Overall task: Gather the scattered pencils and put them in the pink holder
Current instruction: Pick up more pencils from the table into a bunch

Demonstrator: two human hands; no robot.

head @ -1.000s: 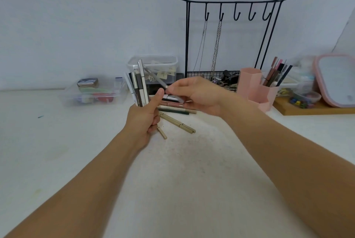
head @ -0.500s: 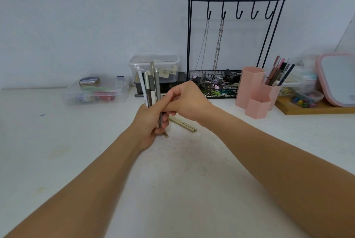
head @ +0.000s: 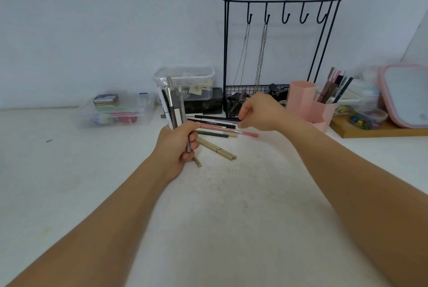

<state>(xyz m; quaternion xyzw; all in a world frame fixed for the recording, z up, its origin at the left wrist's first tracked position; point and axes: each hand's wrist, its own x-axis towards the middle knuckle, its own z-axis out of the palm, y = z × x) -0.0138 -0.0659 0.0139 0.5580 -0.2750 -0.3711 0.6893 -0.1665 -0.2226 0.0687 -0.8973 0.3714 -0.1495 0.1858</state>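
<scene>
My left hand (head: 178, 147) grips an upright bundle of pencils (head: 174, 106) in grey, white and brown. Behind it on the white table lie several loose pencils (head: 217, 124): black, pink, dark green, and two beige ones (head: 217, 148) nearer me. My right hand (head: 264, 113) hovers just right of the black pencils, fingers curled and slightly apart, holding nothing that I can see. The pink holder (head: 308, 103) stands to the right of that hand, with several pencils (head: 333, 87) sticking out of its rear compartment.
A black wire hook stand (head: 278, 55) with hanging chains and a basket rises behind the pencils. Clear plastic boxes (head: 115, 110) (head: 185, 80) stand at the back left. A wooden tray (head: 379, 131) and a pink-rimmed mirror (head: 407, 94) occupy the right.
My right hand has let go of the bundle and moved right, over the loose pencils. The pencil it carried has joined the bundle in my left hand.
</scene>
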